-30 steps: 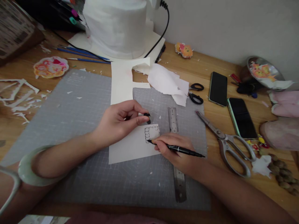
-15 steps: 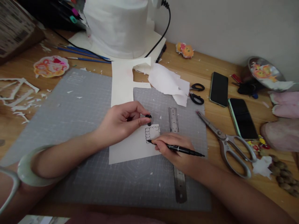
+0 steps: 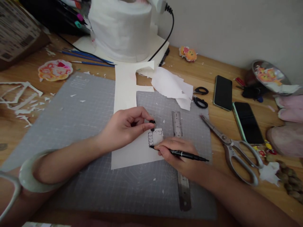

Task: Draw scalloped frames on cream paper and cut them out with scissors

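Note:
My right hand (image 3: 180,155) grips a black pen (image 3: 189,155) with its tip on a small scalloped square drawing (image 3: 155,136) at the corner of a cream paper (image 3: 132,154). My left hand (image 3: 124,126) rests on that paper just left of the drawing, its fingers curled and pinching the pen's black cap (image 3: 152,122). A pale green bangle (image 3: 30,176) sits on my left wrist. The paper lies on a grey cutting mat (image 3: 78,119).
A steel ruler (image 3: 181,186) lies partly under my right hand. Large scissors (image 3: 233,149), small black scissors (image 3: 200,97) and two phones (image 3: 222,92) lie to the right. A paper roll (image 3: 120,28), brushes (image 3: 87,58), stickers and paper scraps (image 3: 21,97) lie behind and to the left.
The view has shifted slightly, so everything sits a little lower in the picture. Both hands keep their places on the paper and the pen tip stays at the drawing's lower left.

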`<act>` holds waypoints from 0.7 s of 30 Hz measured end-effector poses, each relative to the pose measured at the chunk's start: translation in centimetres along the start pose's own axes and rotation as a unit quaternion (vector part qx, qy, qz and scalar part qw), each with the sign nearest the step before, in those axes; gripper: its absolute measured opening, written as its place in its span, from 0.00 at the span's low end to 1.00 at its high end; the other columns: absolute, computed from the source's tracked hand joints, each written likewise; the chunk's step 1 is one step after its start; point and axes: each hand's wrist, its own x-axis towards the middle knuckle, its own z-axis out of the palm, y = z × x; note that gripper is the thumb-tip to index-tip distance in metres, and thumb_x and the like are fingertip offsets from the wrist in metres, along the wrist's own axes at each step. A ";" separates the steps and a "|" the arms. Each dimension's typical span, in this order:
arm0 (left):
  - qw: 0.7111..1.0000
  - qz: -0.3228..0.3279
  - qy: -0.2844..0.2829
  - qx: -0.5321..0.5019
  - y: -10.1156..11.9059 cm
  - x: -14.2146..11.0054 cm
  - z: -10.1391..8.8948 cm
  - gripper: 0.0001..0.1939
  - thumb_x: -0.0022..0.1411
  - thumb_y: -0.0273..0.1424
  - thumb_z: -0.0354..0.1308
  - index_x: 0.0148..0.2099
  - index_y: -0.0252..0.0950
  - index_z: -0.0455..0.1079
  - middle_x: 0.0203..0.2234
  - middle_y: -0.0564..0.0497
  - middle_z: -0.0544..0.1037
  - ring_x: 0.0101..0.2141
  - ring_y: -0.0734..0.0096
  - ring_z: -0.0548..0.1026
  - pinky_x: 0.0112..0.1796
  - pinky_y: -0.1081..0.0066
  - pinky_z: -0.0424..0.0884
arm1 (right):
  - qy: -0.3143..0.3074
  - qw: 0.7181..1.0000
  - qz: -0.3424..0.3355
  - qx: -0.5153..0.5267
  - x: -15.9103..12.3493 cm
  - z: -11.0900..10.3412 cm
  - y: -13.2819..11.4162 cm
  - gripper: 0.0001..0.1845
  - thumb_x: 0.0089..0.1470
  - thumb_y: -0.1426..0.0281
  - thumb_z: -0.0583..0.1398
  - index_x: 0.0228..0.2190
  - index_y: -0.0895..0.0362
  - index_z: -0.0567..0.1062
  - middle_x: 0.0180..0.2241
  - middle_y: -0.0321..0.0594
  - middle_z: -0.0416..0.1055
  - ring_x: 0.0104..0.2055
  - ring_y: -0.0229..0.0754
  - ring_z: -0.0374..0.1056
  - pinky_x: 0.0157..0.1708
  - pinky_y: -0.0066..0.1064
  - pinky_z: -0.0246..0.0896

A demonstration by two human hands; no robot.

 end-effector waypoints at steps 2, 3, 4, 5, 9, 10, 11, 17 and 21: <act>1.000 0.001 -0.004 0.004 0.0 0.0 0.0 0.08 0.54 0.36 0.60 0.32 0.37 0.71 0.19 0.55 0.73 0.20 0.75 0.67 0.21 0.76 0.57 | -0.003 1.000 0.001 0.001 0.1 -0.1 0.0 0.09 0.60 0.71 0.56 0.32 0.58 0.77 0.30 0.37 0.76 0.34 0.35 0.71 0.36 0.25 0.65; 1.000 0.000 -0.004 0.008 0.0 0.0 0.0 0.07 0.54 0.36 0.59 0.32 0.37 0.71 0.20 0.55 0.74 0.21 0.74 0.68 0.22 0.76 0.57 | -0.005 1.000 0.002 0.002 0.1 -0.1 0.0 0.09 0.60 0.71 0.56 0.32 0.58 0.77 0.30 0.37 0.75 0.34 0.35 0.71 0.36 0.25 0.65; 1.000 -0.001 -0.006 0.012 0.0 0.0 0.0 0.07 0.54 0.36 0.59 0.32 0.37 0.71 0.21 0.55 0.74 0.21 0.74 0.68 0.22 0.76 0.58 | -0.007 1.000 0.003 0.003 0.1 -0.1 -0.1 0.09 0.60 0.72 0.56 0.32 0.59 0.77 0.29 0.37 0.75 0.33 0.35 0.71 0.36 0.25 0.65; 1.000 -0.002 -0.007 0.014 0.0 0.0 0.0 0.07 0.54 0.36 0.59 0.31 0.38 0.71 0.21 0.55 0.74 0.21 0.74 0.68 0.22 0.76 0.58 | -0.012 1.000 0.004 0.003 0.1 -0.1 -0.1 0.10 0.60 0.71 0.56 0.32 0.59 0.77 0.29 0.37 0.75 0.33 0.35 0.71 0.36 0.24 0.65; 1.000 0.000 -0.012 0.024 0.2 0.0 -0.1 0.08 0.54 0.37 0.59 0.31 0.37 0.71 0.20 0.55 0.74 0.21 0.74 0.68 0.21 0.76 0.58 | -0.024 1.000 0.009 0.002 -0.1 -0.1 0.0 0.10 0.60 0.70 0.56 0.33 0.58 0.77 0.30 0.37 0.75 0.33 0.35 0.70 0.35 0.25 0.65; 1.000 0.001 -0.013 0.027 0.2 0.0 -0.1 0.08 0.55 0.37 0.59 0.32 0.37 0.71 0.20 0.55 0.74 0.20 0.74 0.68 0.21 0.76 0.58 | -0.024 1.000 0.008 0.001 -0.1 -0.1 0.0 0.10 0.60 0.70 0.56 0.33 0.58 0.77 0.30 0.37 0.75 0.33 0.35 0.70 0.35 0.25 0.65; 0.999 0.002 -0.013 0.031 0.2 0.1 -0.1 0.08 0.55 0.37 0.59 0.32 0.37 0.71 0.19 0.55 0.74 0.20 0.74 0.67 0.21 0.76 0.58 | -0.025 1.000 0.009 0.000 -0.2 -0.1 0.1 0.10 0.60 0.70 0.56 0.33 0.57 0.76 0.30 0.37 0.75 0.33 0.35 0.70 0.35 0.25 0.65; 0.998 0.011 -0.020 0.052 0.4 0.1 -0.2 0.09 0.56 0.38 0.58 0.32 0.37 0.71 0.17 0.57 0.71 0.19 0.75 0.65 0.22 0.76 0.59 | -0.025 1.000 0.016 0.010 0.0 -0.2 0.0 0.10 0.61 0.70 0.55 0.32 0.57 0.76 0.29 0.37 0.74 0.32 0.35 0.70 0.36 0.25 0.65; 0.998 0.021 -0.030 0.046 0.3 0.0 -0.1 0.09 0.57 0.38 0.57 0.32 0.37 0.70 0.16 0.58 0.69 0.19 0.75 0.64 0.22 0.76 0.59 | -0.020 1.000 0.011 0.010 0.1 -0.2 -0.1 0.10 0.60 0.72 0.55 0.31 0.58 0.76 0.28 0.37 0.74 0.31 0.34 0.69 0.35 0.24 0.64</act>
